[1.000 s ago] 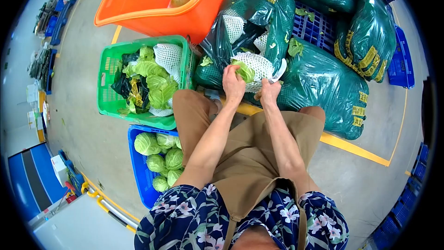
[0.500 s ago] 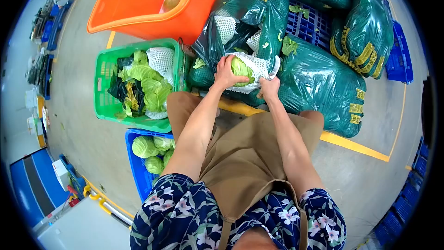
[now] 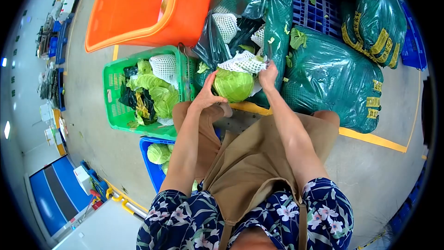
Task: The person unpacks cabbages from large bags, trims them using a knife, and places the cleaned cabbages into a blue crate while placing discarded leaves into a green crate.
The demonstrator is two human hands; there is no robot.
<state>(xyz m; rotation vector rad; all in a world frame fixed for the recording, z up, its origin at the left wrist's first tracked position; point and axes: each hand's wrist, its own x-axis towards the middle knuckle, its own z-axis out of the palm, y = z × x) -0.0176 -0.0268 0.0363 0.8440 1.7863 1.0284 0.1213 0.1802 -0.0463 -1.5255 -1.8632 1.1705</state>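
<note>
Green cabbage, held at the near edge of the torn-open plastic bag, in front of my knees. Its leafy near side is bare; the white foam net lies bunched over its far side.

My left hand grips the cabbage from the left, fingers up along its side and thumb spread beneath. My right hand is closed on the right end of the net. A thin, dark item projects beyond my right fingers; too small to identify.

Inside the bag's opening, further white netting is visible. To the left, the green crate contains loose leaves, netting and crumpled dark plastic with yellow print. Nearer me, partly hidden by my left arm, the blue crate holds bare cabbages. Beyond the green crate sits the orange bin. To the right, a full green bag lies on its side, near a blue slatted pallet with leaf scraps on it.
</note>
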